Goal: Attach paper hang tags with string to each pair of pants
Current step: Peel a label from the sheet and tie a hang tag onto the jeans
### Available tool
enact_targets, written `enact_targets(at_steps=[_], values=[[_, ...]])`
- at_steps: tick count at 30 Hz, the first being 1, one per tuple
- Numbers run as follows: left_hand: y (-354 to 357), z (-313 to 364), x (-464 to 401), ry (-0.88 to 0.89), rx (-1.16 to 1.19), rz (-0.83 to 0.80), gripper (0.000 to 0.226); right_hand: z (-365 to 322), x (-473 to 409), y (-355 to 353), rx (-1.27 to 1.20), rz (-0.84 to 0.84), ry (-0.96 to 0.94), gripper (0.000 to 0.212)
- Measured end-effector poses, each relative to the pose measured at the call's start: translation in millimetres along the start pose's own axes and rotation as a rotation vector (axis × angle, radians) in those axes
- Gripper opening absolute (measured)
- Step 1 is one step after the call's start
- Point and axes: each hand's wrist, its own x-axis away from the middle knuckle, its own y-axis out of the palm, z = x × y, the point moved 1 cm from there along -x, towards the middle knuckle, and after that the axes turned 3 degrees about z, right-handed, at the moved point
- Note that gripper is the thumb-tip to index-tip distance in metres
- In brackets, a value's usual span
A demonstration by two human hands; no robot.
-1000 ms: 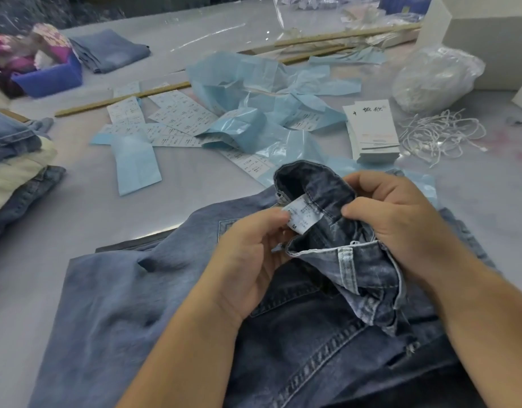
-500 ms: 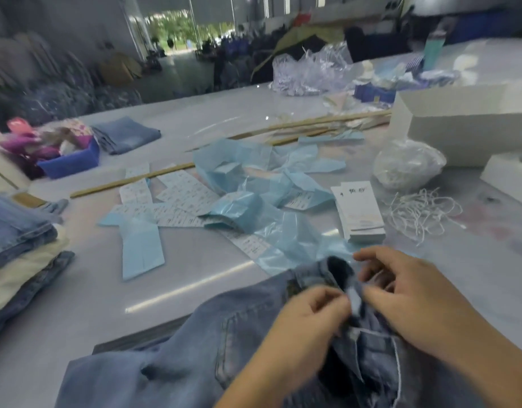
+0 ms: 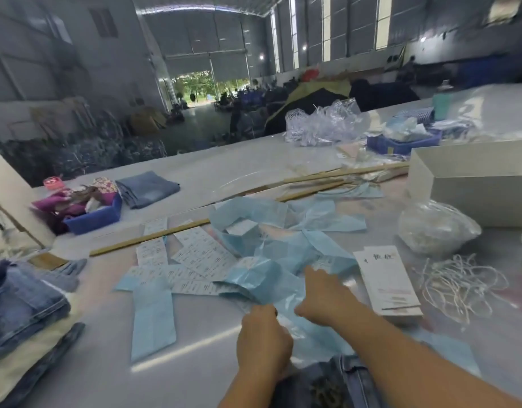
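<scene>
Left hand [image 3: 262, 341] sits near the middle of the surface [image 3: 77, 375], fingers curled over the near edge of the blue paper [image 3: 265, 278]; whether it pinches a sheet or only rests there I cannot tell. Right hand [image 3: 327, 295] reaches farther out onto the same paper, fingers stretched and spread, holding nothing I can see.

Jeans [image 3: 339, 381] lie at the near edge, just under both forearms, only the waistband showing. Tags [image 3: 388, 282] are stacked to the right of the right hand, with strings [image 3: 463, 285] in a loose tangle farther right. Printed slips [image 3: 195, 257] lie half buried in the blue paper to the left.

Risks, as I judge them:
- Blue paper is thin and crumpled, so a sweep of either hand could drag slips along with it and scatter them
- Right hand passes close beside the tags; a knock would fan the stack toward the strings
- Strings are knotted together, so a pull on one may lift several
- With both hands out over the paper, nothing holds the jeans, and the waistband may slip off the near edge
- Slips look alike and are too blurred to read, so a wrong one could be taken
</scene>
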Motion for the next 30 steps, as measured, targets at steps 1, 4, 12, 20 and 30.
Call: enact_targets(at_steps=[1,4,12,20,30], values=[[3,-8,-2,-0.008,0.023,0.022,0.028,0,-4,16,0.020,-0.011,0.025,0.061],[13,-30,1,-0.014,0.131,0.078,0.024,0,-6,48,0.101,0.101,0.040,0.054],[6,-46,-20,-0.328,0.996,0.165,0.011,-10,6,36,-0.639,0.019,-0.150,0.060],[-7,-49,-25,-0.438,1.498,0.144,0.015,-17,14,28,-0.603,-0.268,-0.312,0.034],[-18,-28,-3,-0.067,1.295,-0.226,0.042,-26,8,28,-1.300,-0.121,-0.012,0.043]])
